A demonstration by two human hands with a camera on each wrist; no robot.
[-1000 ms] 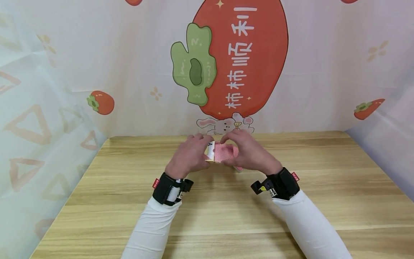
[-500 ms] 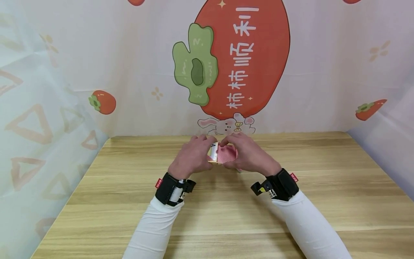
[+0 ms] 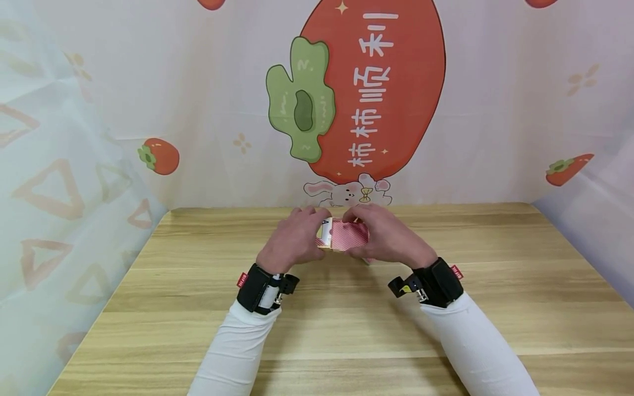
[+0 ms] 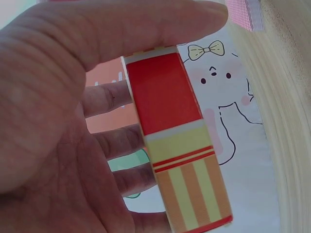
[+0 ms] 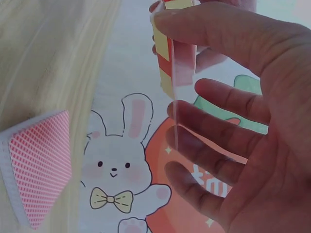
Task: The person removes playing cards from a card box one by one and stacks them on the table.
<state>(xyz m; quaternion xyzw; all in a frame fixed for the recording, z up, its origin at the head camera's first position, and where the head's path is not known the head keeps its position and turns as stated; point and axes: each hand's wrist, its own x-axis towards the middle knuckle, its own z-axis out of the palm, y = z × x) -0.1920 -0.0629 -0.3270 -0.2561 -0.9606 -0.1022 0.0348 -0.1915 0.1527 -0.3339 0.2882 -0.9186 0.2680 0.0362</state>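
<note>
Passage lies over the table (image 3: 346, 352) between the sleeves (image 3: 233, 352); left hand (image 3: 292, 239), right hand (image 3: 388, 236) and backdrop (image 3: 213, 99) block the far end

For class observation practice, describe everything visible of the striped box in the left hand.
The striped box looks like cardboard: one narrow face shows red, pale yellow, two red lines and orange-and-yellow stripes. What seems its upper face bears an A. The left hand holds it above the table between thumb and fingers; contact with the patterned card is unclear.

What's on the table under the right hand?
A stack of red-and-white patterned cards lies on the table. In the head view the right hand covers most of it, leaving a corner. Its underside is hidden too.
</note>
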